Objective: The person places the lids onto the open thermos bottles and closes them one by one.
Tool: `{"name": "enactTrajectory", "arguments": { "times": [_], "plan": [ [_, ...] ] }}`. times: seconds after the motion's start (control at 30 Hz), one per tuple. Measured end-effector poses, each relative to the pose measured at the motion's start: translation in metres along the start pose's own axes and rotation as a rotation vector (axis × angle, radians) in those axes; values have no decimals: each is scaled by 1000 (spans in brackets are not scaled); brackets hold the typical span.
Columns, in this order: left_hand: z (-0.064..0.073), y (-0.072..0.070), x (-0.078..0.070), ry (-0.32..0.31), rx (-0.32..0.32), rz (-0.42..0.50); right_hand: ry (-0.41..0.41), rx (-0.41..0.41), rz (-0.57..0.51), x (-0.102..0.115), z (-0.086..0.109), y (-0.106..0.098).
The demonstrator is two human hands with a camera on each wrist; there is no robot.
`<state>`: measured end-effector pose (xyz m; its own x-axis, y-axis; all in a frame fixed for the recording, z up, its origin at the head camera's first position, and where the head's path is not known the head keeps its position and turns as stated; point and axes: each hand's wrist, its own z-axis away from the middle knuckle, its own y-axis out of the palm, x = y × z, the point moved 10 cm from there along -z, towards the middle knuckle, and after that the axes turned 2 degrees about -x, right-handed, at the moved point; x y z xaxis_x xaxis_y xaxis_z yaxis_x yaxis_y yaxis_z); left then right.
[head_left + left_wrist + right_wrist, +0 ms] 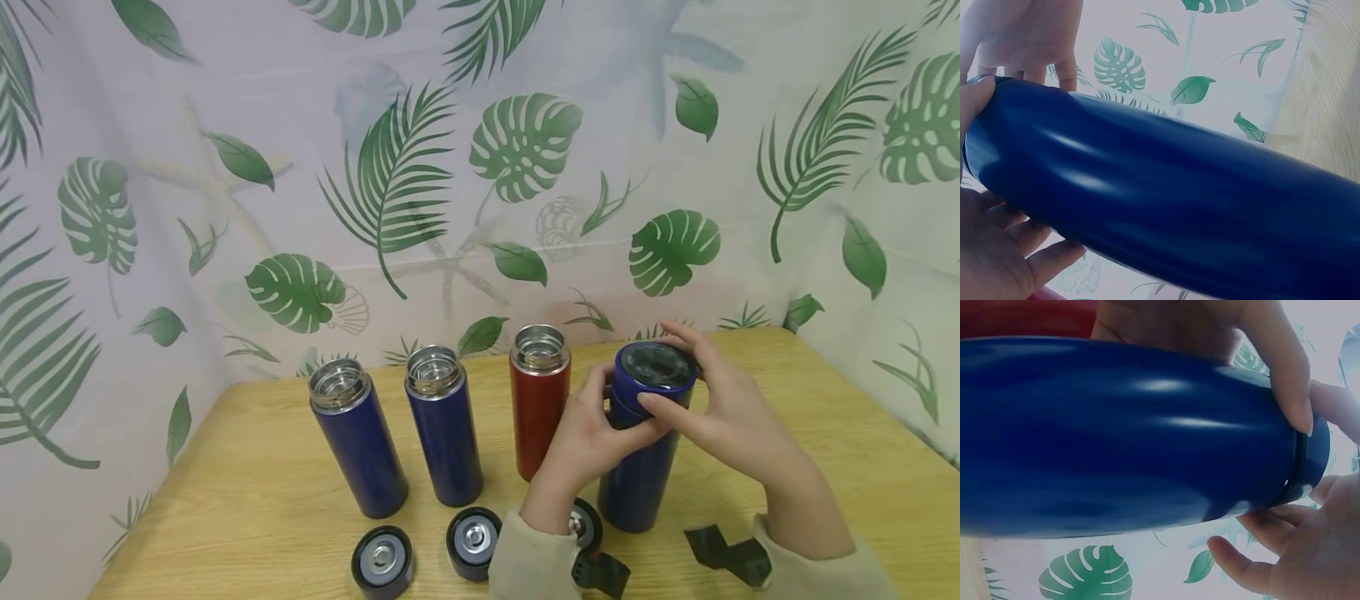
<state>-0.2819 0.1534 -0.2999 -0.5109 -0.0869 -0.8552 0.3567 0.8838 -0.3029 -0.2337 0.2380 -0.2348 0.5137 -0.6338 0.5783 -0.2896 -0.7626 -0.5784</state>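
A blue thermos bottle stands upright at the right of the row, its dark-topped lid seated on the mouth. My left hand grips the bottle's upper part, its thumb across the front just below the lid. With thumb and fingers around the lid's rim, my right hand holds the lid from the right side. A thin dark seam between lid and body shows in the right wrist view. The left wrist view shows the smooth blue body with fingers along both sides.
Left of the hands stand an uncapped red bottle and two uncapped blue bottles, one in the middle and one at far left. Upturned lids lie in front: left, middle, and one partly behind the left forearm. Leaf-patterned cloth hangs behind.
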Motion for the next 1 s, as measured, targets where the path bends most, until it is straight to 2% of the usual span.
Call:
{"name": "enactTrajectory", "arguments": {
  "times": [0.17,0.3,0.4,0.53,0.7,0.83,1.0],
  "plan": [
    [0,-1,-2,15,-12,-12,53,-44,60,-3,-2,-2],
    [0,-2,-2,15,-17,-8,57,-70,111,-3,-4,-1],
    [0,-1,-2,13,-6,2,40,-61,82,-3,-4,0],
    [1,-1,0,-8,13,26,-5,-21,-10,-2,-2,2],
    [1,0,-1,-1,15,61,-37,7,-79,0,1,1],
    [2,-1,-2,5,4,55,-22,-1,-69,-2,1,0],
    [1,-2,-4,19,-7,31,-6,-49,-11,-2,-1,-4]
  ]
}}
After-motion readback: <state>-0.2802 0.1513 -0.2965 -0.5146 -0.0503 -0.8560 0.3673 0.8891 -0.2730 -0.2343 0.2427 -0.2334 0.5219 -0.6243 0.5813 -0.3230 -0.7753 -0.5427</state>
